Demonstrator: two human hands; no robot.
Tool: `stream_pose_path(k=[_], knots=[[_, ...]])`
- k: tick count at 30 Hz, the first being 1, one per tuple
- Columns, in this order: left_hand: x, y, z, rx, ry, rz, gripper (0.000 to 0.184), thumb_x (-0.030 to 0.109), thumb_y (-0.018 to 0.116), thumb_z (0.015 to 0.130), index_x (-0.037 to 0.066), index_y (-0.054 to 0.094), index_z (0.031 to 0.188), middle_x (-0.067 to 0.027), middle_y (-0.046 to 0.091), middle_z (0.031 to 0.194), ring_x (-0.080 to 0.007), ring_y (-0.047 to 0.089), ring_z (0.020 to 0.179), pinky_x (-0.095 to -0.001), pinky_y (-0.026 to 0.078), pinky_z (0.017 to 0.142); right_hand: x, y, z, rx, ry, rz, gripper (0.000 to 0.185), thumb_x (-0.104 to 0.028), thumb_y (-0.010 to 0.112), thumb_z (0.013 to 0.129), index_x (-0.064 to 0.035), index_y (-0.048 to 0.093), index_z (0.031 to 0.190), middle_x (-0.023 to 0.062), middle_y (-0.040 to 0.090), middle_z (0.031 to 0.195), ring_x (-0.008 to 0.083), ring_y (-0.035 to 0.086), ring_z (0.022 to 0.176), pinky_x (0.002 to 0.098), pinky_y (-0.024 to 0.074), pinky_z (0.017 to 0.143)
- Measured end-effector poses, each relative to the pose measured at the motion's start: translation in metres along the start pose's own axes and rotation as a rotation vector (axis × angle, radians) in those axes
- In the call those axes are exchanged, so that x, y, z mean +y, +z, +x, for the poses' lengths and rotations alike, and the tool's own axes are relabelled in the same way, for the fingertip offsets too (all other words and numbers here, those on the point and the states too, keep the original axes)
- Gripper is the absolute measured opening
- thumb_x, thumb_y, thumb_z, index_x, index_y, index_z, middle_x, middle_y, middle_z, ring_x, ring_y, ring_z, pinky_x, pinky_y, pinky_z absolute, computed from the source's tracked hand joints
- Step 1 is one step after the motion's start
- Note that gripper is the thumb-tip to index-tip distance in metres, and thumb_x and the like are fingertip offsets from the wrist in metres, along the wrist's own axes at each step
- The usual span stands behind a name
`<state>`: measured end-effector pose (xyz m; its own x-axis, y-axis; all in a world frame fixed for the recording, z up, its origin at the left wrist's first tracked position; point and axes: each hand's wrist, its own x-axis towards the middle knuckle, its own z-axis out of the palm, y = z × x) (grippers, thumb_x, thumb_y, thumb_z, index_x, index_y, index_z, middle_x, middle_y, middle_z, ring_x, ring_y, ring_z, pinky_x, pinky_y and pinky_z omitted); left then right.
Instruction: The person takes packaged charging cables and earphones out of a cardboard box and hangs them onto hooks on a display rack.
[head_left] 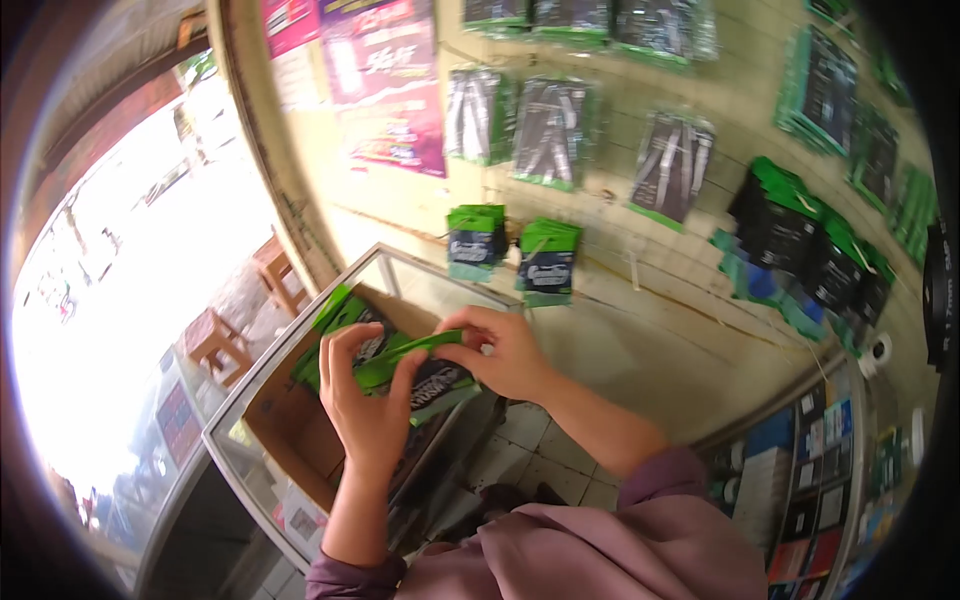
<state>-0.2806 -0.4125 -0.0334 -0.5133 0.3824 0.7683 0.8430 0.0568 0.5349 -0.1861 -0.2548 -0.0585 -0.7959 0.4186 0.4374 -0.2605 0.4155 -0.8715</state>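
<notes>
Both my hands are over an open cardboard box (pixel 290 430) on the glass counter. Between them is a green-and-black packet (pixel 438 385) with white lettering, its green top edge turned up toward me. My left hand (pixel 362 400) has its thumb and fingers closed around the left part of that edge. At the right end, my right hand (pixel 505 352) pinches the same edge between thumb and fingers. More green-and-black packets (pixel 335 312) lie in the box behind my left hand. Whether the held packet is one or a small stack, I cannot tell.
Similar packets (pixel 550 258) hang from hooks on the wall, with clear-wrapped packs (pixel 550 130) above. The glass counter's metal frame (pixel 235 405) runs beneath the box. Wooden stools (pixel 215 340) stand outside to the left. A display case (pixel 800 480) with small boxes is at the right.
</notes>
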Motion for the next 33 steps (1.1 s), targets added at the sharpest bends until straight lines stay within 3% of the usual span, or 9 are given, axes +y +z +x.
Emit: stream_pose_path(k=[3, 8, 10, 14, 16, 17, 20, 24, 33], knots=[[0.006, 0.045, -0.031, -0.085, -0.190, -0.369, 0.055, 0.010, 0.079, 0.080, 0.001, 0.050, 0.126, -0.0136, 0.061, 0.118, -0.0260, 0.059, 0.108, -0.0382, 0.047, 0.092, 0.018, -0.045, -0.049, 0.295, 0.028, 0.090, 0.020, -0.004, 0.076, 0.086, -0.0030, 0.068, 0.104, -0.0053, 0.061, 0.079, 0.0015, 0.049, 0.066, 0.0198, 0.0394, 0.059], [0.027, 0.130, -0.082, -0.509, -0.199, -0.656, 0.042, 0.014, 0.071, 0.091, -0.005, 0.049, 0.122, -0.0201, 0.068, 0.098, -0.0276, 0.068, 0.090, -0.0355, 0.051, 0.083, 0.036, -0.089, -0.117, 0.717, 0.025, 0.256, 0.023, -0.007, 0.076, 0.087, -0.0030, 0.066, 0.108, -0.0069, 0.059, 0.079, 0.0011, 0.045, 0.067, 0.0198, 0.0373, 0.060], [0.036, 0.158, -0.095, -0.533, -0.206, -0.657, 0.036, 0.014, 0.071, 0.092, -0.004, 0.049, 0.113, -0.0211, 0.067, 0.094, -0.0275, 0.069, 0.082, -0.0345, 0.052, 0.072, 0.055, -0.107, -0.139, 0.804, 0.125, 0.082, 0.027, -0.010, 0.074, 0.089, -0.0020, 0.065, 0.113, -0.0020, 0.065, 0.095, 0.0023, 0.053, 0.078, 0.0193, 0.0405, 0.065], [0.039, 0.200, -0.106, -0.543, -0.251, -0.673, 0.035, 0.016, 0.068, 0.094, -0.004, 0.048, 0.115, -0.0204, 0.067, 0.089, -0.0302, 0.069, 0.079, -0.0369, 0.052, 0.067, 0.071, -0.118, -0.154, 0.828, 0.091, -0.310, 0.040, -0.014, 0.070, 0.092, -0.0014, 0.059, 0.128, 0.0059, 0.060, 0.122, 0.0073, 0.056, 0.101, 0.0211, 0.0421, 0.073], [0.040, 0.216, -0.107, -0.550, -0.267, -0.644, 0.036, 0.018, 0.067, 0.095, -0.003, 0.048, 0.117, -0.0204, 0.067, 0.087, -0.0327, 0.068, 0.078, -0.0382, 0.052, 0.066, 0.078, -0.122, -0.154, 0.736, 0.059, -0.225, 0.061, -0.015, 0.064, 0.096, 0.0003, 0.038, 0.149, 0.0155, 0.043, 0.146, 0.0179, 0.048, 0.128, 0.0273, 0.0440, 0.092], [0.040, 0.223, -0.108, -0.550, -0.219, -0.521, 0.043, 0.023, 0.065, 0.096, -0.003, 0.046, 0.124, -0.0211, 0.066, 0.090, -0.0361, 0.068, 0.077, -0.0403, 0.052, 0.065, 0.081, -0.120, -0.152, 0.646, 0.028, -0.059, 0.074, -0.015, 0.057, 0.099, 0.0010, 0.013, 0.157, 0.0217, 0.028, 0.157, 0.0275, 0.035, 0.141, 0.0360, 0.0325, 0.112], [0.051, 0.230, -0.095, -0.546, -0.137, -0.309, 0.057, 0.032, 0.062, 0.096, -0.002, 0.040, 0.136, -0.0229, 0.063, 0.100, -0.0416, 0.066, 0.078, -0.0444, 0.053, 0.064, 0.079, -0.118, -0.143, 0.685, 0.016, -0.219, 0.074, -0.014, 0.053, 0.101, 0.0004, 0.007, 0.158, 0.0198, 0.025, 0.158, 0.0251, 0.033, 0.141, 0.0367, 0.0270, 0.115], [0.052, 0.248, -0.081, -0.478, -0.018, -0.201, 0.070, 0.042, 0.059, 0.096, -0.001, 0.033, 0.145, -0.0240, 0.057, 0.116, -0.0441, 0.066, 0.086, -0.0469, 0.053, 0.064, 0.082, -0.133, -0.130, 0.660, 0.037, -0.277, 0.073, -0.012, 0.053, 0.101, 0.0036, 0.007, 0.156, 0.0249, 0.022, 0.158, 0.0318, 0.028, 0.144, 0.0404, 0.0224, 0.118], [0.058, 0.280, -0.066, -0.527, -0.031, -0.273, 0.067, 0.036, 0.061, 0.096, -0.001, 0.033, 0.144, -0.0246, 0.055, 0.117, -0.0453, 0.064, 0.090, -0.0465, 0.054, 0.067, 0.097, -0.164, -0.117, 0.741, 0.019, -0.297, 0.071, -0.011, 0.054, 0.100, 0.0023, 0.012, 0.156, 0.0240, 0.031, 0.153, 0.0305, 0.038, 0.138, 0.0397, 0.0282, 0.115]])
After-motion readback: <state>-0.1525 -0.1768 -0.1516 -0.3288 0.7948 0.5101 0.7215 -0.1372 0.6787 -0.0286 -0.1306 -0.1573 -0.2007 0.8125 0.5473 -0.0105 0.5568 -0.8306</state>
